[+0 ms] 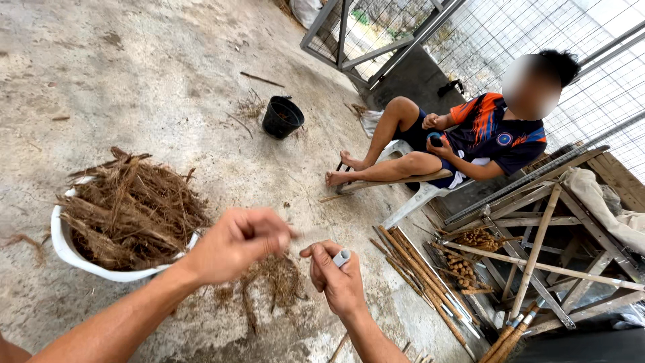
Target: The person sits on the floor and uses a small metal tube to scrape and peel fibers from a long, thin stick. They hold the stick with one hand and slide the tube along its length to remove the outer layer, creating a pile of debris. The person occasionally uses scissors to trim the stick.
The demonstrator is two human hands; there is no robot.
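This is an outdoor work yard of a rural home, used for handling plant fibre. The ground is a rough, stained concrete floor [168, 74]. Wire-mesh fence panels [484, 33] in metal frames close it off beyond the seated person [470, 134], who rests barefoot on a white plastic chair [420, 195]. Left of that person stand a black bucket [282, 117] and, farther left, a white basin [67, 252] heaped with brown fibrous husks. Just right of the person lie bamboo poles [537, 249] and weathered wooden frames [531, 181].
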